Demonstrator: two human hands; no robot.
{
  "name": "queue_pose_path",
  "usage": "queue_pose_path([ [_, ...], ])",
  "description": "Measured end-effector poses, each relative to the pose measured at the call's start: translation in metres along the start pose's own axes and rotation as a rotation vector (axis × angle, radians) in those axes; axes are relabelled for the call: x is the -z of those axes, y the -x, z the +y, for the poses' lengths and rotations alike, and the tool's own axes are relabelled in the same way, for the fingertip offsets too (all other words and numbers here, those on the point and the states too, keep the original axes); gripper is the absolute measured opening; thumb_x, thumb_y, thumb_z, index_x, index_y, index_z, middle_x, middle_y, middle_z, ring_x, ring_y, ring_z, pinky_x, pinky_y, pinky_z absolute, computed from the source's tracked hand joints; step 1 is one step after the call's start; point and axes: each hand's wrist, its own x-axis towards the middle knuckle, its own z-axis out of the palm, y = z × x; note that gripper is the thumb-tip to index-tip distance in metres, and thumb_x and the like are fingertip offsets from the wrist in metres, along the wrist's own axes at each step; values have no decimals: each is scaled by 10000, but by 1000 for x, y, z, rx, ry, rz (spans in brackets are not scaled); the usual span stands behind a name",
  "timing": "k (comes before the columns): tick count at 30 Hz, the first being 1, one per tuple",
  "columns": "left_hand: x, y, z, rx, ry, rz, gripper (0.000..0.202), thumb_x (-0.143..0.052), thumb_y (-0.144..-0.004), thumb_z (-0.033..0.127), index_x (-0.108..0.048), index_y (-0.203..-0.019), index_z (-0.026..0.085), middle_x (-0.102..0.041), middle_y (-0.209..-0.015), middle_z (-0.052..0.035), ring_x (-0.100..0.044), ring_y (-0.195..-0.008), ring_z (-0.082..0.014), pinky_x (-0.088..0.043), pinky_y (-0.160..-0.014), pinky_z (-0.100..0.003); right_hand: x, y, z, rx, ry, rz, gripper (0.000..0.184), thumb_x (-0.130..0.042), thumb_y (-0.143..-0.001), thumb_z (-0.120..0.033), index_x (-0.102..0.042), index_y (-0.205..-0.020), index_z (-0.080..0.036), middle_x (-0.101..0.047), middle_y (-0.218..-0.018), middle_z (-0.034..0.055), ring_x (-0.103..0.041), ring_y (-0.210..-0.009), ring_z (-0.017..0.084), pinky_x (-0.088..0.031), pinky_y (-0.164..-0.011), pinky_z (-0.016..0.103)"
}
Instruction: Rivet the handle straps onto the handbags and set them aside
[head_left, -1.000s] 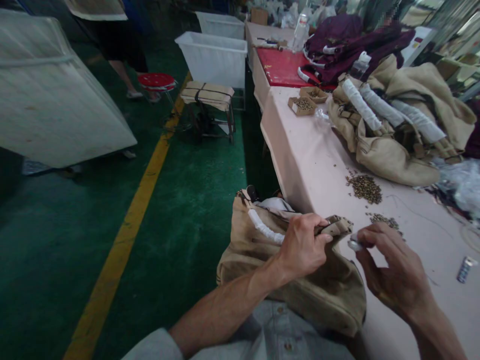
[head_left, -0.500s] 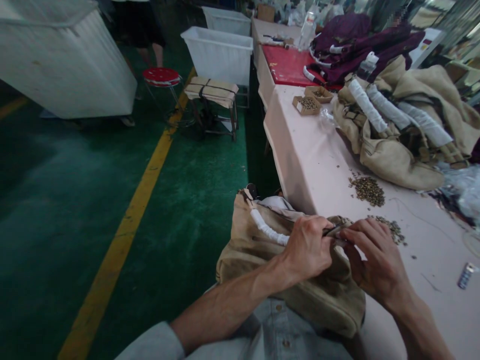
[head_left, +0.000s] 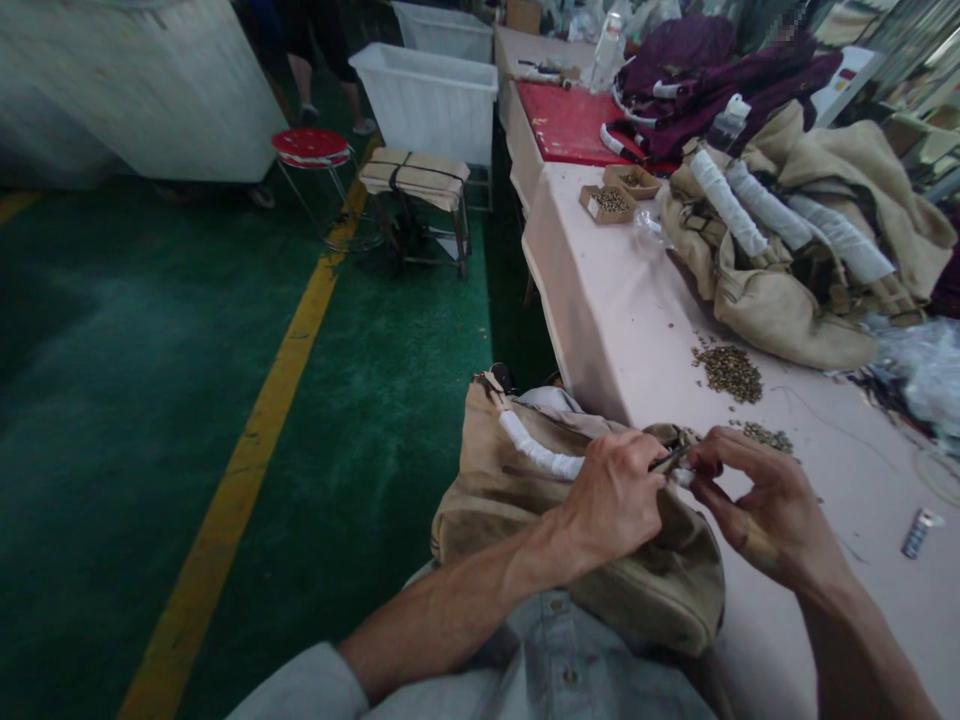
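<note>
A tan canvas bag [head_left: 525,500] with a white-wrapped handle [head_left: 536,455] lies on my lap against the table edge. My left hand [head_left: 615,495] is closed on a strap tab of this bag near its top. My right hand [head_left: 757,500] pinches a small pale part against that same tab, fingertips touching the left hand's. Two heaps of small brass rivets [head_left: 727,372] lie on the pink table [head_left: 622,310] just beyond my hands.
More tan bags [head_left: 780,260] and purple bags [head_left: 697,70] are piled at the far right of the table. Two small boxes of hardware [head_left: 609,203] sit beside them. A small metal object [head_left: 916,532] lies at right. White bins [head_left: 427,100], stools [head_left: 416,185] and a yellow floor line [head_left: 247,460] are left.
My right hand moved in from the right and met my left hand at the strap tab. The view shifted slightly; a person in the background walked farther away.
</note>
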Motion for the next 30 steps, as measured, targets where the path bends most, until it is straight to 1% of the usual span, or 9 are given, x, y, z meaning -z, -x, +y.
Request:
queue_pose_path([
  [3, 2, 0, 0, -6, -21, -16, 144, -569, -820, 112, -658, -931, 135, -711, -909, -103, -669, -860, -249, -512, -771, -343, 4, -5, 1, 35, 39, -10, 145, -654, -816, -131, -637, -924, -226, -606, -899, 34, -582, -849, 220, -468, -716, 346],
  [8, 3, 1, 4, 6, 1, -42, 141, -570, -798, 86, -606, -910, 163, -706, -935, -94, -672, -873, -248, -501, -762, -332, 9, -14, -1, 161, 149, -47, 409, -654, -800, -121, -620, -1194, -225, -637, -1204, 101, -546, -1181, 307, -474, -979, 464],
  [10, 4, 2, 7, 31, 22, -27, 267, -585, -744, 63, -563, -987, 172, -699, -937, -82, -678, -875, -253, -486, -724, -323, 11, -19, -2, 169, 110, -127, 440, -636, -794, -91, -609, -1211, -226, -657, -1161, 87, -576, -1132, 285, -475, -989, 458],
  [14, 7, 4, 9, 94, 50, -30, 498, -590, -686, 44, -440, -1141, 183, -654, -829, -23, -663, -729, -237, -396, -580, -297, 14, -28, -4, 124, 30, -274, 341, -625, -778, -42, -648, -1060, -232, -687, -990, 23, -642, -925, 210, -430, -1066, 455],
  [17, 8, 4, 7, 124, 53, -36, 488, -599, -717, 66, -406, -1145, 199, -635, -795, -5, -652, -683, -229, -359, -551, -287, 11, -32, -4, 68, -37, -304, 325, -612, -785, -20, -669, -1028, -230, -698, -974, 15, -664, -889, 184, -465, -1023, 391],
  [21, 7, 4, 2, 124, 67, -22, 468, -626, -735, 89, -399, -1127, 209, -618, -760, 9, -633, -655, -215, -361, -562, -286, 3, -31, 4, 19, -166, -296, 424, -623, -787, -35, -658, -1164, -225, -713, -1033, 29, -691, -920, 189, -531, -902, 307],
  [24, 12, 2, 0, 129, 92, -21, 456, -630, -745, 91, -410, -1127, 206, -613, -766, 9, -633, -680, -213, -383, -589, -289, 2, -30, 12, -28, -204, -289, 412, -641, -818, -69, -644, -1202, -219, -726, -1048, 36, -693, -926, 196, -548, -827, 275],
  [28, 32, 1, -11, 85, 83, -108, 461, -700, -774, 176, -468, -1172, 195, -673, -911, -40, -666, -865, -248, -464, -742, -318, 10, -34, 15, -57, -198, -322, 232, -684, -899, -212, -668, -1130, -219, -739, -1079, 50, -685, -981, 227, -543, -835, 292],
  [30, 43, 3, -24, 51, -6, -139, 519, -702, -757, 162, -495, -1232, 185, -685, -1001, -65, -656, -959, -272, -473, -841, -353, 11, -32, 14, -35, -211, -290, 227, -705, -907, -268, -667, -1127, -225, -740, -1112, 56, -680, -1048, 257, -548, -851, 306],
])
